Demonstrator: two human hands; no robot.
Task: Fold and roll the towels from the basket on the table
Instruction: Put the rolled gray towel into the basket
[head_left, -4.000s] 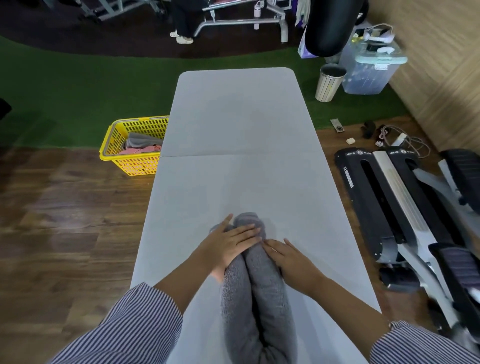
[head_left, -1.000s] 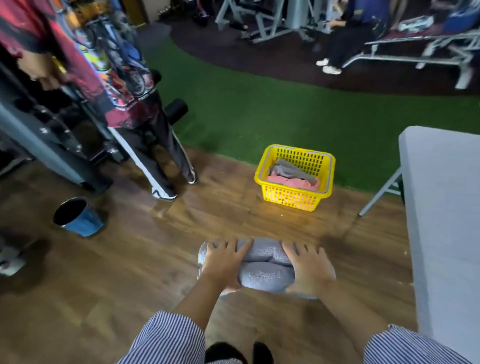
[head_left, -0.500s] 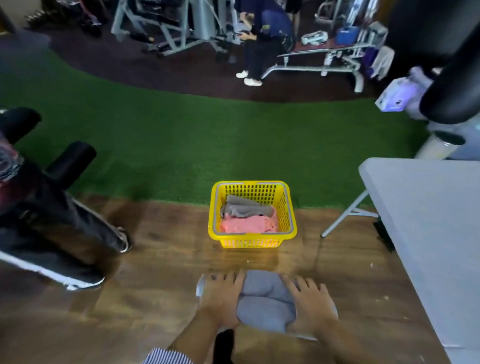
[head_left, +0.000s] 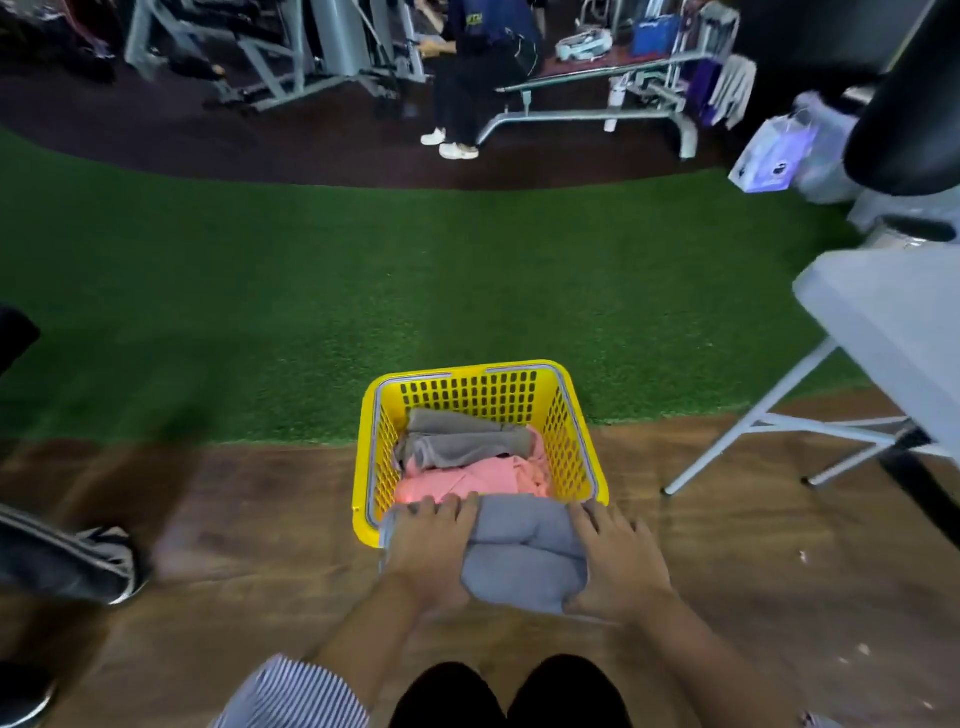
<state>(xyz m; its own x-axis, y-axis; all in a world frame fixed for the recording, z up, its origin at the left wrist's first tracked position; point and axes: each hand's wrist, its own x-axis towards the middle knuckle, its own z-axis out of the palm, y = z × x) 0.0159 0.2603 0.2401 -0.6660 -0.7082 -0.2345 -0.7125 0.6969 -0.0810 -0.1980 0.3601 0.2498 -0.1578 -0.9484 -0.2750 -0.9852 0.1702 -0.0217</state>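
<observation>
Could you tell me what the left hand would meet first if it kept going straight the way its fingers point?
Probably the pink towel in the yellow basket; depth is unclear.

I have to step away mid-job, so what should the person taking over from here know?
Left hand and right hand hold the rolled grey towel between them, one at each end, over the near edge of the yellow basket.
The basket stands on the wood floor by the green turf, left of the table; it holds a pink towel and a grey-brown towel.
Done: this grey towel is rolled.
Left: set it down; whether the basket's towels are rolled, I cannot tell.
</observation>
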